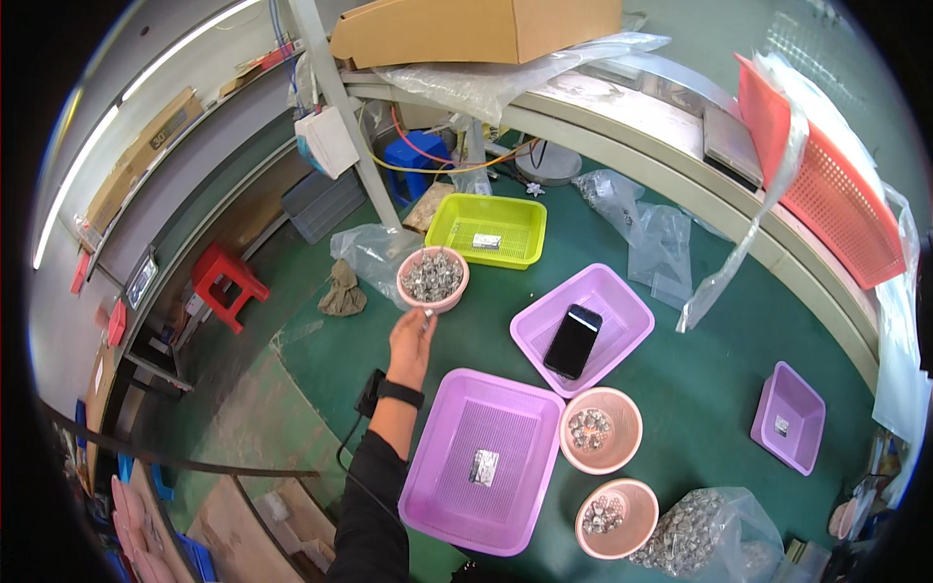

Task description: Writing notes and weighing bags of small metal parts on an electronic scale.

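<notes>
Reaching out with the left hand (412,340) to the pink bowl of small metal parts (433,277) on the green surface (700,389), grip pinched on one small metal piece (428,314) just beside the bowl's near rim. Right hand out of view. Nearby: yellow basket (486,229) behind the bowl, lilac tray (476,462) at the forearm, black phone (572,340) lying in another lilac tray (627,311).
</notes>
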### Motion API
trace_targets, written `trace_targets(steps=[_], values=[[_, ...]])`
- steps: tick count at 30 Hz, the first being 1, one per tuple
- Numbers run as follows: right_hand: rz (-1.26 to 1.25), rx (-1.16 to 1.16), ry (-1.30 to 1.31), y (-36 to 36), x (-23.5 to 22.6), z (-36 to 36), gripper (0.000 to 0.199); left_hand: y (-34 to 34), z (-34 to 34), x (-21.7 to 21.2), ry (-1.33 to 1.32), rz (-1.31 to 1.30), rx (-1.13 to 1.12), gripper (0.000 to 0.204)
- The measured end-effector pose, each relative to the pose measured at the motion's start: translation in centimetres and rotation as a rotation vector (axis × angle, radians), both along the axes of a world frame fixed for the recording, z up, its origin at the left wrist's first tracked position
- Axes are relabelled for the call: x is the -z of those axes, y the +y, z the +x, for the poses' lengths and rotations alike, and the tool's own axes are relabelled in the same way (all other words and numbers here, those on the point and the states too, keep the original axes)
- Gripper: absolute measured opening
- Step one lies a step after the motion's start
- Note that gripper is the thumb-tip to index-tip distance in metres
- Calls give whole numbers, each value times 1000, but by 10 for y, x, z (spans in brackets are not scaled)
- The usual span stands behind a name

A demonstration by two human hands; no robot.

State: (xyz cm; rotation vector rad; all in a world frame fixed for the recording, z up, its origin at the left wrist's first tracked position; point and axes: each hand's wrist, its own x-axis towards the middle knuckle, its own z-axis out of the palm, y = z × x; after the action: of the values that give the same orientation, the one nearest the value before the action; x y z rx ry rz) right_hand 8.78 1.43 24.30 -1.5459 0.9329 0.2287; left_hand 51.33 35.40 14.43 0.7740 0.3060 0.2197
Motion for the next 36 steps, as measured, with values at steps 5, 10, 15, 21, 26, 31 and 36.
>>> trace_targets(steps=[5,10,15,21,26,31,36], values=[[-28,87,59,12,-5,20,26,23,80,2,134,709,-136,27],[23,86,176,17,-9,32,27,34,70,8,91,533,-190,30],[26,45,114,14,-3,27,26,34,6,-3,69,194,-51,31],[42,-15,47,4,13,4,25,-4,-84,-36,52,190,253,29],[46,-40,-34,-6,19,-17,25,-52,-146,-75,-1,221,470,29],[29,-57,14,-31,22,-50,25,-91,-200,-98,-33,516,645,33],[94,39,-159,-58,54,-99,16,-137,-280,-52,70,643,972,28]])
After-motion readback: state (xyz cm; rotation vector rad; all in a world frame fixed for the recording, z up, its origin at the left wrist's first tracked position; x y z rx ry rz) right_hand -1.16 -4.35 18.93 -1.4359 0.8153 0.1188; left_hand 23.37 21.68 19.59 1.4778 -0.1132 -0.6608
